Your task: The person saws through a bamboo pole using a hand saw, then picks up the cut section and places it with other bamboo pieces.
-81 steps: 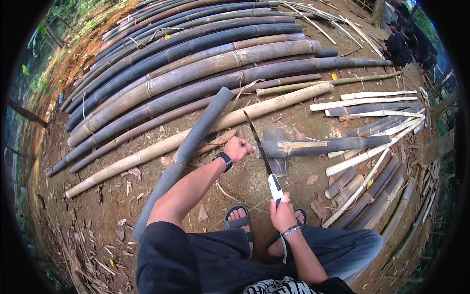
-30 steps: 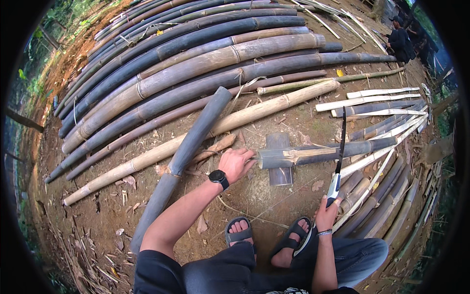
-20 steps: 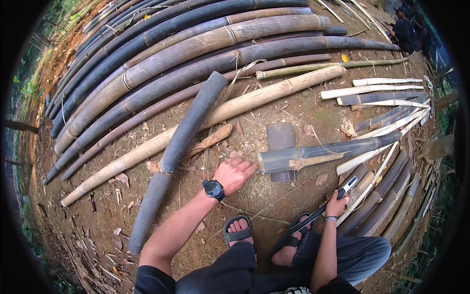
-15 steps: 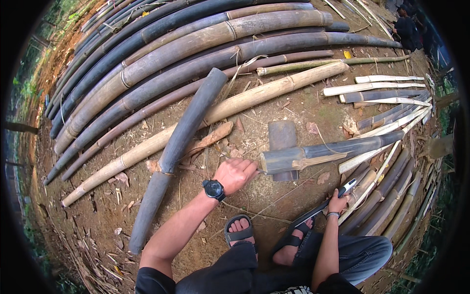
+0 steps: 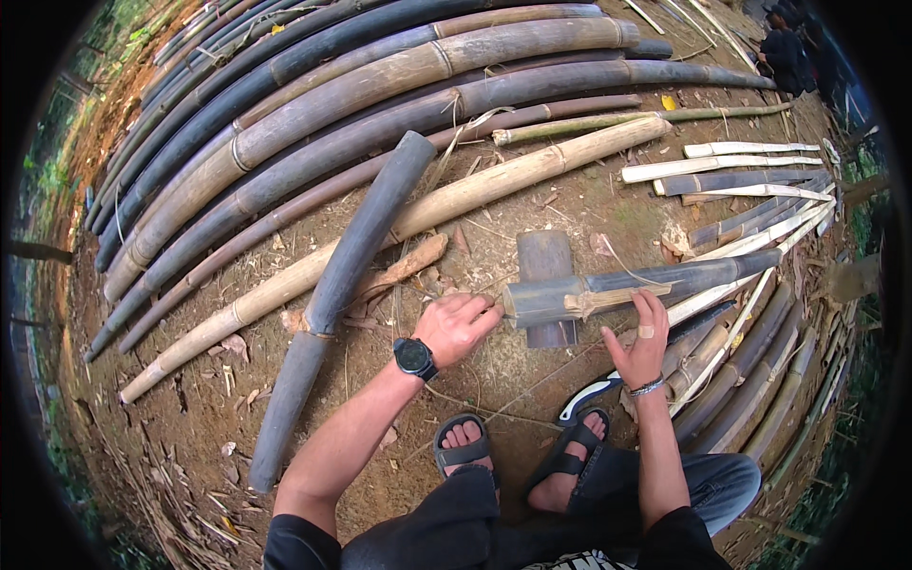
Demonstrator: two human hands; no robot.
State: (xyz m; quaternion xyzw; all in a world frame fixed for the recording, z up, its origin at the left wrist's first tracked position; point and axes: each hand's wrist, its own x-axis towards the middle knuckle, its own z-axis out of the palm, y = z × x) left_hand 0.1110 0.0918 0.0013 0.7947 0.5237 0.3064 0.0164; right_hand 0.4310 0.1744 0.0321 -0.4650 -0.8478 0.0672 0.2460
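A: Head view, entry one. Where are the hands?

B: Left hand point(image 5: 458, 326), black wristwatch point(image 5: 415, 357) on the wrist, sits at the cut end of a dark split bamboo section point(image 5: 646, 285). Its fingers are curled loosely together at that end; whether they actually clamp it, cannot tell. Right hand point(image 5: 640, 340) is open, fingers spread apart, fingertips touching the underside of the same section near a pale splintered strip point(image 5: 608, 300).

A: And the section itself?

B: Lies roughly crosswise, resting on a short dark bamboo block point(image 5: 546, 285) on the dirt ground point(image 5: 190, 418), its far end running right toward a pile of split bamboo slats point(image 5: 750, 180).

A: Any tool?

B: A knife with a white handle point(image 5: 591, 397) lies on the ground just beside the right foot, below the right wrist. Neither hand touches it.

A: Surroundings?

B: A dark grey bamboo pole point(image 5: 342, 285) lies diagonally to the left of the left hand, crossing over a long tan bamboo culm point(image 5: 446, 204). Behind, a stack of long bamboo culms point(image 5: 332, 95), dark and brown, fans across the upper part. A dry husk point(image 5: 404, 271) lies between the grey pole and the block. More split pieces point(image 5: 750, 380) are stacked at right.

A: The person?

B: Crouched, dark sandals point(image 5: 513, 456) on both feet, dark trousers, bracelet point(image 5: 646, 387) on the right wrist. Another person point(image 5: 784, 52) in dark clothing is at the upper right, well apart.
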